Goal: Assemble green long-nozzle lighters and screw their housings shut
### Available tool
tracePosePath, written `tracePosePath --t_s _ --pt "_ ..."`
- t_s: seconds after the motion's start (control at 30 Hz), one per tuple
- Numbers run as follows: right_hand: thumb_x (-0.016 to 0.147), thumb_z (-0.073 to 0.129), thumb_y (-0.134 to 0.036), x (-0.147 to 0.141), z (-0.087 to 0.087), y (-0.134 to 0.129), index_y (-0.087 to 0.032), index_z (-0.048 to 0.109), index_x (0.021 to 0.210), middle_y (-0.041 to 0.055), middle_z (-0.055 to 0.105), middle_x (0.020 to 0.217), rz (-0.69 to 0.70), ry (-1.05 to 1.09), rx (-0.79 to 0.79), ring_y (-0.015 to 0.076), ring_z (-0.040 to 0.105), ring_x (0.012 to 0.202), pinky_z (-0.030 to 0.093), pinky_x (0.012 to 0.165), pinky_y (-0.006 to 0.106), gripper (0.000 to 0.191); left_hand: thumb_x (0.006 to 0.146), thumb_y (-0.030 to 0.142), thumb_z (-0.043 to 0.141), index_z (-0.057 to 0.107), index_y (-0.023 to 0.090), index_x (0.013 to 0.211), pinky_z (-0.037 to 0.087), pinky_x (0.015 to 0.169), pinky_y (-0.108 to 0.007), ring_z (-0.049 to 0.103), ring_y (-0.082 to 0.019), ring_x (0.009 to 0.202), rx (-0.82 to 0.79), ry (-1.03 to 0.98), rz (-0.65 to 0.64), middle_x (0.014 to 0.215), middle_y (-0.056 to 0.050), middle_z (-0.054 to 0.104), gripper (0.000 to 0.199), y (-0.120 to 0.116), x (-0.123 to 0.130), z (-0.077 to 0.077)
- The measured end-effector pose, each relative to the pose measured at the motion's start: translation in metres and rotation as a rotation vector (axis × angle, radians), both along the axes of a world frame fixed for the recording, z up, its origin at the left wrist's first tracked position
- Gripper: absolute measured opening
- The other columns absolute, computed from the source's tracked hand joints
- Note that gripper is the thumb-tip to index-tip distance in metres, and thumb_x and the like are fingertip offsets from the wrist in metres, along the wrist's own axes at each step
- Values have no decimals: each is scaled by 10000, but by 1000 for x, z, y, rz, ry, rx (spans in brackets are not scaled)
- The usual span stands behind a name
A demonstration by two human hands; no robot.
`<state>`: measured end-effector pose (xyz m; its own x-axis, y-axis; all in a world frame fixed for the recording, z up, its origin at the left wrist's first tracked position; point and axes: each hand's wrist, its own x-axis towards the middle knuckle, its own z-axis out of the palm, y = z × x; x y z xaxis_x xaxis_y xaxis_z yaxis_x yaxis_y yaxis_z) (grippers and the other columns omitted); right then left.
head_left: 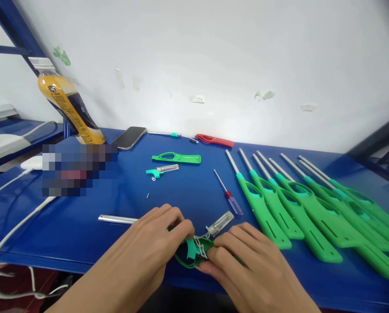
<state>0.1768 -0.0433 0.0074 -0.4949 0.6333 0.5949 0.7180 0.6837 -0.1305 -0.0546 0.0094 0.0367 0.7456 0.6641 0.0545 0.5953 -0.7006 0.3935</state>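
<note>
My left hand (pixel 163 232) and my right hand (pixel 251 256) are closed on an opened green lighter shell (pixel 183 261) at the table's front edge. Between the fingers show a teal trigger (pixel 191 248) and thin pale wires (pixel 201 250). A silver lighter tube (pixel 118 219) sticks out to the left beyond my left hand. A clear fuel tank (pixel 221 223) lies outside the shell, just above my right hand. My right fingertips press at the shell's inside near the wires; what they pinch there is hidden.
Several assembled green lighters (pixel 262 213) lie at right, beside a screwdriver (pixel 228 193). Farther back are a green shell half (pixel 181 158), a trigger with tank (pixel 161 170), a screw (pixel 147 195), a red shell half (pixel 215 140), a phone (pixel 129 138) and a bottle (pixel 71 104).
</note>
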Motion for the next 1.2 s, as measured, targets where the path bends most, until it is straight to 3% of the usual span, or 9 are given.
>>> tracePosePath --t_s 0.4,0.67,0.83,1.0,1.2 --pt "1200 458 -210 -2 1 -4 -216 657 885 -28 706 800 -39 25 -18 163 647 701 383 740 375 372 931 -148 453 644 209 948 421 789 -350 559 -213 834 67 -121 -22 967 -9 634 405 0 -2 1" --pt "1184 469 -193 -2 4 -5 -217 668 884 -24 718 801 -58 7 -5 170 645 691 389 725 375 360 1007 -96 444 753 213 1042 505 807 -330 624 -213 903 121 -129 -73 1038 -21 724 439 3 -2 1" --pt "1188 461 -198 -3 4 -5 -215 681 879 -20 718 793 -62 13 -13 170 661 694 381 721 378 379 998 -100 512 768 215 1117 540 833 -344 639 -225 945 110 -123 -65 1083 -28 734 423 1 -3 -1" --pt "1196 470 -224 -1 3 -5 -220 681 873 -27 712 784 -57 32 -3 171 637 677 381 711 373 387 988 -59 643 741 200 1012 529 815 -382 606 -248 930 131 -122 -60 1039 -38 694 278 -2 -3 -3" --pt "1218 443 -309 0 3 -12 -235 714 931 -15 757 865 -129 109 -80 174 660 738 423 722 350 402 912 -113 698 701 194 985 515 826 -405 591 -261 918 172 -96 -78 1034 -41 686 316 -5 -1 -4"
